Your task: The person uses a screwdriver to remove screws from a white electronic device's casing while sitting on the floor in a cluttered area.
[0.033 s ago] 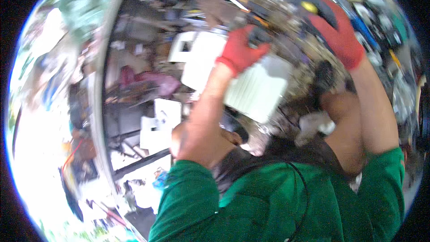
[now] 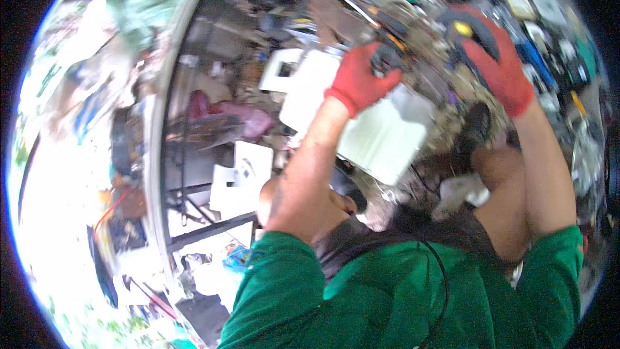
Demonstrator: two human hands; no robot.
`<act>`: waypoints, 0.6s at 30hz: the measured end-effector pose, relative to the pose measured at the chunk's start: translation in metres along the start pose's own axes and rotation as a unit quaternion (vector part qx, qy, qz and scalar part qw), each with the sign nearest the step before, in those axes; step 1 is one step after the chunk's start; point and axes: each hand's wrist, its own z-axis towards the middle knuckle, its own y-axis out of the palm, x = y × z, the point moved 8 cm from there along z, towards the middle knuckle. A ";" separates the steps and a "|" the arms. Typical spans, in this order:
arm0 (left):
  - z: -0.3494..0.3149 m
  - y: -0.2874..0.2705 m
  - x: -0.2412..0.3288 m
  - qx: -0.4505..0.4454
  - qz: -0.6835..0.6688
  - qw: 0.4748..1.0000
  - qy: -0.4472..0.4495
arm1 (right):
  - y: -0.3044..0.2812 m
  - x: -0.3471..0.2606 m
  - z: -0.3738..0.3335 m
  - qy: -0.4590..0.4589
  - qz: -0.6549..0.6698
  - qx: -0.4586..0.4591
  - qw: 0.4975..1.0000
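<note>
My left hand (image 2: 363,79), in a red glove with dark grey fingertips, is curled above a white ribbed plastic panel (image 2: 385,134). What its fingers close on, if anything, I cannot make out. Farther right, my right hand (image 2: 496,58) wears a matching glove and is curled around something with a round yellow end (image 2: 462,28); the glove hides most of it. A second white plastic piece (image 2: 309,94) lies left of my left wrist. Just beyond my left hand is a thin dark and orange item (image 2: 391,37), too blurred to name.
Mixed scrap covers the ground ahead, with a brown piece (image 2: 332,16) at the far side and a blue strip (image 2: 537,64) at right. A pale metal frame edge (image 2: 157,123) runs along the left. White cut-out pieces (image 2: 242,178) and pink plastic (image 2: 248,119) lie inside it.
The whole scene has shifted slightly right and down in the picture as my head moved. Both hands keep nearly the same pose and place over the scrap.
</note>
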 end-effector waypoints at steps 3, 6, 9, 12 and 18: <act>-0.014 -0.069 0.026 0.111 0.094 0.988 0.049 | 0.020 -0.015 0.008 -0.080 -0.020 -0.027 0.996; -0.043 -0.139 0.033 0.239 0.033 0.970 0.034 | 0.032 -0.031 0.007 -0.103 -0.016 -0.052 0.993; -0.044 -0.177 0.010 0.268 0.038 0.962 0.022 | 0.046 -0.043 0.011 -0.075 0.015 -0.082 0.994; 0.000 -0.171 -0.022 0.255 -0.006 0.967 -0.007 | 0.044 -0.042 0.009 -0.083 -0.002 -0.087 0.993; 0.085 -0.190 -0.125 0.234 0.154 0.956 -0.086 | 0.051 -0.043 0.012 -0.080 -0.006 -0.084 0.993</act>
